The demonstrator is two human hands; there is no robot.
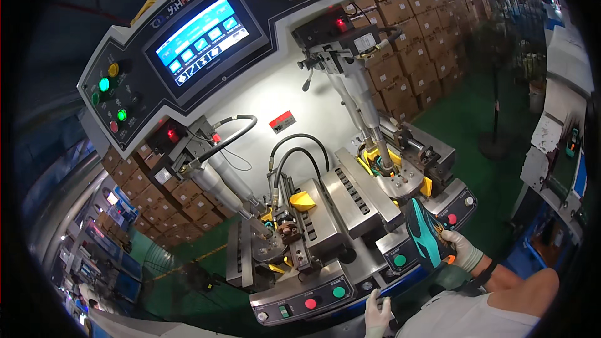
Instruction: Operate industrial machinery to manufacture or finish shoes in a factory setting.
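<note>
My right hand (464, 250), in a white glove, grips a teal and black sports shoe (424, 235) with orange accents. The shoe is held up in front of the right end of the machine's control strip, its sole side partly turned toward the machine. Low in the picture, my left hand (377, 314), also gloved, is close to the machine's front edge. Its fingers are loosely bent and apart, with nothing visible in them. Beyond the shoe, the right press station (392, 181) has metal rods coming down among yellow pads. The left press station (269, 247) has similar pads.
A touchscreen panel (200, 40) with lit buttons tops the machine. Green buttons (339, 291) and red buttons (310, 303) line its front. Stacked cartons (407, 31) stand behind. At the right is a conveyor (554, 125) with another shoe (572, 143). A fan (496, 87) stands on the green floor.
</note>
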